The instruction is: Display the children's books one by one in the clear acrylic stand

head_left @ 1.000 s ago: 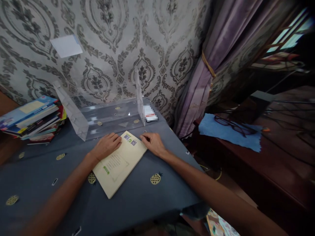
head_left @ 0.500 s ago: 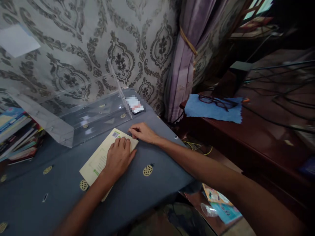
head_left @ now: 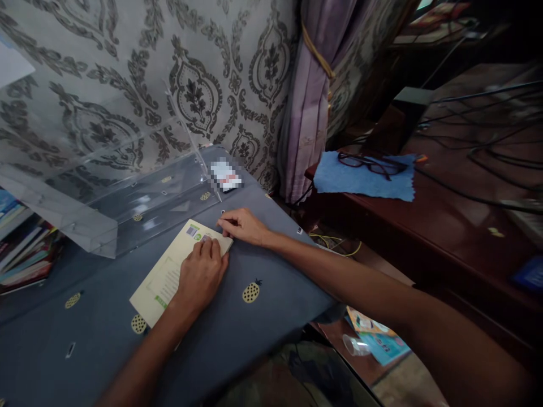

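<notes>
One cream book (head_left: 163, 280) lies flat on the grey pineapple-print tablecloth (head_left: 237, 333), just in front of one clear acrylic stand (head_left: 127, 209). Its long axis runs from near left to far right, with the barcode end pointing at the stand. The left hand (head_left: 200, 274) rests palm down on the cover, fingers together. The right hand (head_left: 244, 226) has its curled fingertips at the book's far corner; whether they pinch it cannot be told. A second ago the left hand sat at the far left edge; now it covers the far right part. One pair of glasses (head_left: 369, 164) lies on one blue cloth (head_left: 365, 183), well apart.
</notes>
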Tool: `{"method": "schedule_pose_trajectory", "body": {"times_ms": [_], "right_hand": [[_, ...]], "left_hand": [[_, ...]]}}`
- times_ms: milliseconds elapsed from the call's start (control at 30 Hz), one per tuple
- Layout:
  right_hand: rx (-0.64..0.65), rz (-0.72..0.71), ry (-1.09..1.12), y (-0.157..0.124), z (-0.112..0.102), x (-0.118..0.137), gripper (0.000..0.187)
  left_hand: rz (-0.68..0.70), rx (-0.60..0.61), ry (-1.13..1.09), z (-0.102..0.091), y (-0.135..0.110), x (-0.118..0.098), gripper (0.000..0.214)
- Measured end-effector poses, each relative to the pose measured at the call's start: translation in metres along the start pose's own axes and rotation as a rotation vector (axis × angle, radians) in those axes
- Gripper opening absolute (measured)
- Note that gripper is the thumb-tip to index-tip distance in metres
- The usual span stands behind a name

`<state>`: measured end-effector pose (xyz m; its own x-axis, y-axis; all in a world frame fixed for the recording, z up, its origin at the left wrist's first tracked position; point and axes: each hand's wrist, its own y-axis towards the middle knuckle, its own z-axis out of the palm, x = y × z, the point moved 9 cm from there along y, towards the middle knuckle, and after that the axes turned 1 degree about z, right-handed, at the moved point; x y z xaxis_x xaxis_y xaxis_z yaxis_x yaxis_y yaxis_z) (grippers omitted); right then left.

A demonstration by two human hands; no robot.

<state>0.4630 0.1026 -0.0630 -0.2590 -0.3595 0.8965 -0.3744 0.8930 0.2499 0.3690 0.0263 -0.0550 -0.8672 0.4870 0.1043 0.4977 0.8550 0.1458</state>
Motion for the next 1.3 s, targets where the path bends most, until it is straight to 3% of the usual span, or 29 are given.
{"method": "schedule_pose_trajectory", "body": {"times_ms": [633,1067,1300], "right_hand": [[-0.016,0.106,0.216,0.001,-0.001,-0.009,0.024],[-0.005,0.107,0.225,0.002,0.0,-0.012,0.024],[0.023,0.068,0.079,0.001,-0.012,-0.014,0.024]], "left_hand": [[-0.028,0.205,0.073,-0.015,0.005,-0.001,0.032],[-0.011,0.164,0.089,-0.017,0.006,-0.001,0.031],[-0.018,0.156,0.089,-0.016,0.005,0.0,0.031]]}}
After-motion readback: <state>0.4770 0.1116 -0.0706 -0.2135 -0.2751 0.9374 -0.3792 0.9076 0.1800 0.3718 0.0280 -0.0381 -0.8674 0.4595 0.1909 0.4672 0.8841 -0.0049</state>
